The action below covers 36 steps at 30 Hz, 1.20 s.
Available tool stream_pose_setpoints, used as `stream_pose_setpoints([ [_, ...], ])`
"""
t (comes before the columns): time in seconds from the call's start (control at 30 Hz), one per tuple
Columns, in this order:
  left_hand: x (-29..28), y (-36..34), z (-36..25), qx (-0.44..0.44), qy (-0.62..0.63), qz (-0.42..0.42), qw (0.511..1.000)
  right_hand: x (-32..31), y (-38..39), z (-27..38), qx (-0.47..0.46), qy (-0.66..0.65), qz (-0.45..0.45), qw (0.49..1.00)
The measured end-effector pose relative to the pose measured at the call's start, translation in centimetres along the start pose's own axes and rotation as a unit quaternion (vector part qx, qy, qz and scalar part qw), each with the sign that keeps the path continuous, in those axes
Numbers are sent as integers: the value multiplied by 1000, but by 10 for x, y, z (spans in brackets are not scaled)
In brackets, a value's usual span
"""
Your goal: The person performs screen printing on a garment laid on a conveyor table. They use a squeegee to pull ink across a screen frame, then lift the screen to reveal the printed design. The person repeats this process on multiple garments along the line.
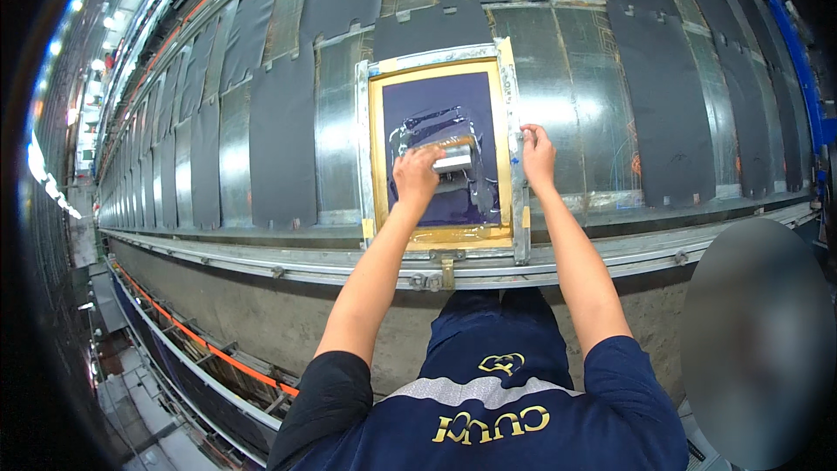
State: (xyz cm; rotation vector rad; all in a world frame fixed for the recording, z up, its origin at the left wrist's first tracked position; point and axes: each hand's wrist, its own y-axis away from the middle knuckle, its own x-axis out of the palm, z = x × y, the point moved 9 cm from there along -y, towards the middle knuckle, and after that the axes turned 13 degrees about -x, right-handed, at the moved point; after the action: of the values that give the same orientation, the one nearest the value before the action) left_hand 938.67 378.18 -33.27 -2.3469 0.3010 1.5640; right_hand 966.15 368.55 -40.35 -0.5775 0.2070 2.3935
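Note:
A screen printing frame (513, 78) with metal rails lies over a long table in front of me. Its dark purple mesh (436, 100) is bordered by yellow tape, and glossy wet streaks mark the middle. My left hand (417, 176) is closed round the left end of a squeegee (457, 157), a silvery metal piece with an amber-brown edge, resting on the mesh. At the frame's right rail my right hand (539, 157) has its fingers curled against the outer edge; the fingertips are partly hidden.
Dark grey fabric pieces (283, 139) lie in rows on the shiny table (588, 96). A metal rail (610, 249) runs along the near edge, with a bracket (447, 270) at the frame's foot. To the lower left stretches an orange strip (218, 353) beside another railing.

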Motion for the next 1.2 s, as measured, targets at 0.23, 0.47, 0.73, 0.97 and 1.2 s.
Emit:
stream_pose_setpoints([
  [0.23,-26,117,-14,8,16,63,998,-6,-3,3,-14,4,-12,1000],
  [0.47,-91,136,23,51,98,72,991,4,7,104,-74,8,-38,996],
  [0.73,-184,118,283,-19,60,92,994,248,99,223,-78,-39,-34,996],
  [0.97,-238,113,427,-7,31,79,996,387,153,268,-55,-53,-24,997],
  [1.2,-255,141,484,-13,62,63,996,427,164,264,-18,-33,-26,999],
])
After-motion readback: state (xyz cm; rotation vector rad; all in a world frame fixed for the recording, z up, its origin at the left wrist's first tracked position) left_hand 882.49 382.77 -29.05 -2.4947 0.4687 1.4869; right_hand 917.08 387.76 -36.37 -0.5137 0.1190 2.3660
